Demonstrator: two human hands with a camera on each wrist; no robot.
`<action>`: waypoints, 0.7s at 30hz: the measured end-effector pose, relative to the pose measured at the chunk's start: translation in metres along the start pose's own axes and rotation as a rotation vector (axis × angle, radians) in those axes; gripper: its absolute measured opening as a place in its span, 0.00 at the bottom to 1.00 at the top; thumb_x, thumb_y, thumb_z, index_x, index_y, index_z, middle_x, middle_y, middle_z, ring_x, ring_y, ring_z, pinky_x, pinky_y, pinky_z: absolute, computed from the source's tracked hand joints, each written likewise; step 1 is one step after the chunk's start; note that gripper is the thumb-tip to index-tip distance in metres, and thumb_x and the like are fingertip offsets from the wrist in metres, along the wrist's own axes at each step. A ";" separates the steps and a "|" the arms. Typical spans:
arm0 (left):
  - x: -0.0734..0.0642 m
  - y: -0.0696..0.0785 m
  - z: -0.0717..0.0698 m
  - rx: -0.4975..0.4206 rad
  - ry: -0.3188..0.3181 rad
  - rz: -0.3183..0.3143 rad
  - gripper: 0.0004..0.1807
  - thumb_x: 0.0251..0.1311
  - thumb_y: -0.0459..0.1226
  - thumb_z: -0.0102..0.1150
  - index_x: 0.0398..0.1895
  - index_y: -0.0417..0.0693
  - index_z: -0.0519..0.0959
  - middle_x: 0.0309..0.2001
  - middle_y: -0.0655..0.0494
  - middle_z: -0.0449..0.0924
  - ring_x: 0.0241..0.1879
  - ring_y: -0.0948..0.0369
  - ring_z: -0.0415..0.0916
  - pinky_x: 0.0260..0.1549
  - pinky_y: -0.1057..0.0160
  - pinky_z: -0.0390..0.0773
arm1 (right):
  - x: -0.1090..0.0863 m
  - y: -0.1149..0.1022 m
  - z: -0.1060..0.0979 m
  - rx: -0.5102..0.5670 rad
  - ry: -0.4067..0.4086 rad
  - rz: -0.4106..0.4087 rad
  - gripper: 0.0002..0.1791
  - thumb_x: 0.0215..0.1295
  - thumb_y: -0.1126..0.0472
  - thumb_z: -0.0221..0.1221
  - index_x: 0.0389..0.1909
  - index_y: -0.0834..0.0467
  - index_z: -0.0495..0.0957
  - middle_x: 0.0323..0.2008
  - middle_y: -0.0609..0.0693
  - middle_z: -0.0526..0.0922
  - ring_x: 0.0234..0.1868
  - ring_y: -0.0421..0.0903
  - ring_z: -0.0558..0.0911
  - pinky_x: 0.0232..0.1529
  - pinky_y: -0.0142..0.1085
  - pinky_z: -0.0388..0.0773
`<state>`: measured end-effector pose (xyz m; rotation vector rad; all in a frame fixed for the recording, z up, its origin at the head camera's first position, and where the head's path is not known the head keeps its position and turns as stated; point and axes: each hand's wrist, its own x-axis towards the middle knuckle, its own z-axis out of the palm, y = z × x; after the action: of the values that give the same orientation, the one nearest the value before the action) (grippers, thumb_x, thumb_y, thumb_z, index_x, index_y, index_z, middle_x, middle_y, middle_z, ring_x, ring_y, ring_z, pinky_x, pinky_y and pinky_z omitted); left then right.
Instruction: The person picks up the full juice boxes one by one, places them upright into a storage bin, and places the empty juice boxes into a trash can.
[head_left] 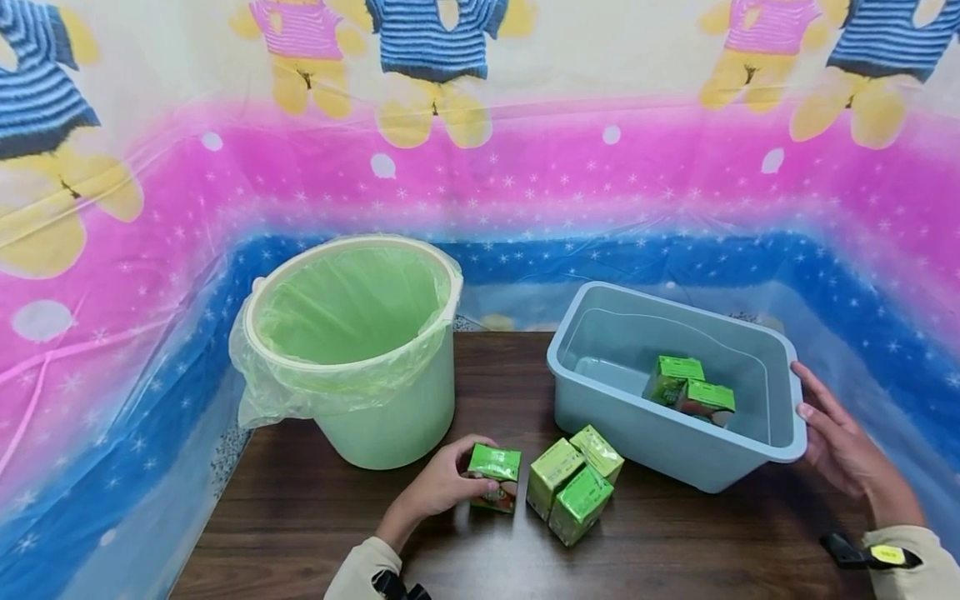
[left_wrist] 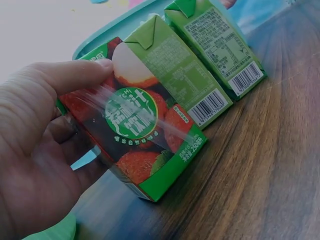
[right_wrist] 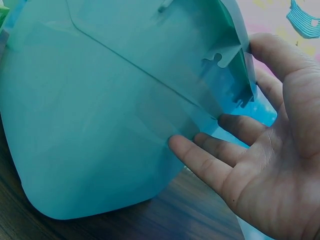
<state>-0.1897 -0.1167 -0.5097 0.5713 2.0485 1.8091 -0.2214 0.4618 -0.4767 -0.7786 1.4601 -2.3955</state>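
Note:
My left hand point(head_left: 448, 482) grips a juice carton point(left_wrist: 135, 115) with lychees printed on its front, thumb across the front and fingers behind. This carton stands just left of a cluster of three green juice cartons point(head_left: 553, 477) on the table. In the left wrist view, two of those cartons show barcoded sides behind the held one. At the right end of a blue-grey plastic bin point(head_left: 637, 425), my right hand point(head_left: 843, 446) touches the rim and end wall. Its fingers are extended with the tips against the wall in the right wrist view. Two more juice cartons point(head_left: 705, 398) are inside the bin.
A round green bucket point(head_left: 390, 425) lined with a clear plastic bag stands at the back left of the dark wooden table point(head_left: 495, 383). Behind the table and at both sides hangs a patterned curtain point(head_left: 525, 175) in pink, blue and white.

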 end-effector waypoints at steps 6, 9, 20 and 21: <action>0.000 -0.001 0.000 0.029 0.012 0.000 0.26 0.62 0.33 0.69 0.61 0.37 0.74 0.43 0.49 0.80 0.39 0.59 0.79 0.35 0.65 0.81 | 0.000 -0.001 0.000 0.001 0.000 0.004 0.37 0.79 0.74 0.25 0.83 0.46 0.36 0.72 0.41 0.67 0.62 0.47 0.79 0.48 0.48 0.85; 0.000 0.000 -0.001 0.049 0.020 0.006 0.24 0.61 0.34 0.70 0.59 0.39 0.75 0.42 0.51 0.80 0.38 0.60 0.78 0.34 0.64 0.80 | 0.001 -0.001 -0.001 0.010 0.007 0.009 0.37 0.79 0.74 0.24 0.83 0.47 0.34 0.72 0.40 0.67 0.62 0.47 0.80 0.48 0.48 0.85; -0.001 -0.001 0.000 0.077 0.043 0.012 0.22 0.60 0.34 0.71 0.57 0.41 0.77 0.41 0.51 0.79 0.37 0.59 0.77 0.34 0.64 0.80 | 0.000 0.000 0.000 0.020 0.011 0.009 0.37 0.79 0.75 0.24 0.83 0.47 0.33 0.72 0.41 0.67 0.61 0.48 0.80 0.46 0.50 0.85; -0.001 -0.001 0.000 0.074 0.045 0.012 0.22 0.60 0.34 0.72 0.57 0.41 0.77 0.40 0.51 0.79 0.37 0.58 0.77 0.34 0.64 0.80 | 0.000 0.000 0.000 0.018 0.009 0.011 0.37 0.79 0.74 0.24 0.83 0.47 0.34 0.72 0.41 0.67 0.61 0.48 0.80 0.47 0.50 0.85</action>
<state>-0.1886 -0.1177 -0.5103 0.5696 2.1542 1.7746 -0.2215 0.4616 -0.4764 -0.7542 1.4402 -2.4036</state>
